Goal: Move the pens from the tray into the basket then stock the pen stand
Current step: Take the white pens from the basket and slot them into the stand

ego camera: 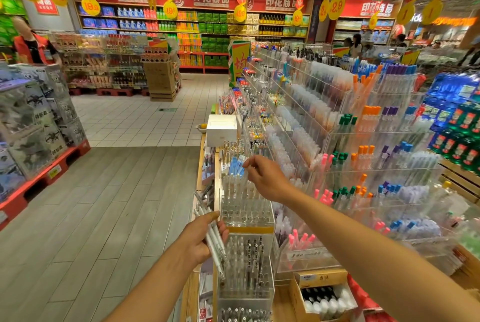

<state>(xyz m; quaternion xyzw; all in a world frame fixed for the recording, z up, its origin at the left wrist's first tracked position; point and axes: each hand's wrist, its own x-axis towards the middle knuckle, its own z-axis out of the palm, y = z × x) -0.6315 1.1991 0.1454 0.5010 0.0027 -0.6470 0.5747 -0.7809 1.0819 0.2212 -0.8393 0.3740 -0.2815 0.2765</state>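
Observation:
My left hand (201,237) grips a bundle of several white pens (211,233), which slant from upper left to lower right in front of the clear acrylic pen stand (246,214). My right hand (265,177) reaches over the stand's upper rows, with thumb and forefinger pinched together near the pens with blue caps (235,165). Whether the fingers hold a pen I cannot tell. Many holes in the stand's middle block show no pens. No tray or basket is in view.
Tiered clear racks (337,140) full of coloured pens rise to the right. A white box (222,129) sits on the shelf end beyond the stand. An open carton of bottles (324,295) lies at lower right. Stacked boxes (33,119) on red pallets stand left across the aisle.

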